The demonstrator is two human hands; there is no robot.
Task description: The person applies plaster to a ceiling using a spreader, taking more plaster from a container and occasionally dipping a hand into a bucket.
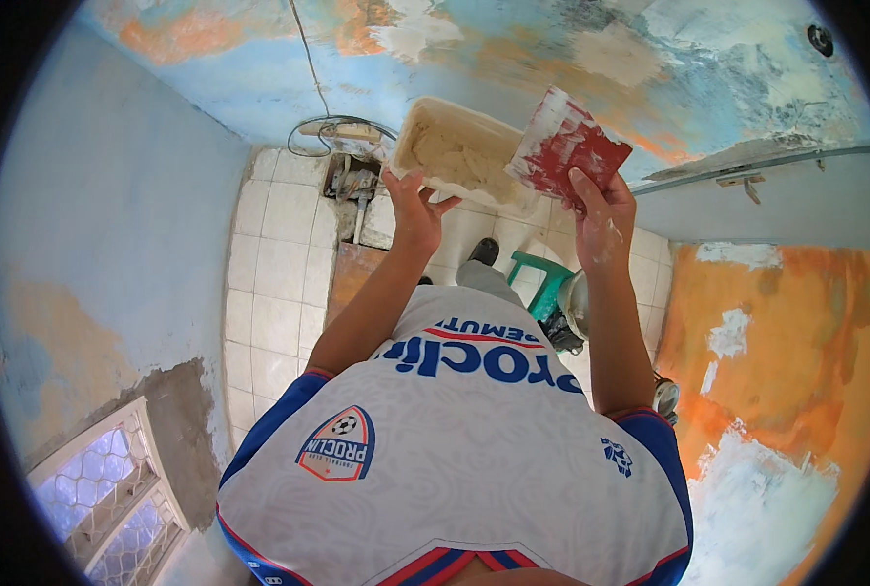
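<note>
My left hand point(419, 210) grips the near left corner of a pale rectangular tub point(401, 146), which is held out in front of me above the floor. Inside it lies a layer of beige filler paste point(464, 161). In my right hand point(603, 210) is a red flat putty spreader point(577, 146), thumb on its face and fingers behind it. White paste smears cover the spreader's left part, which is close to the tub's right end. Some white paste also marks the back of my right hand.
Ahead stands a patchy blue and orange wall point(513, 59) with a hanging black cable point(308, 59). A green plastic stool point(542, 283) is on the tiled floor point(277, 234) below my right arm. Left is a blue wall point(113, 186) with a grille window point(113, 488); right, an orange wall point(777, 332).
</note>
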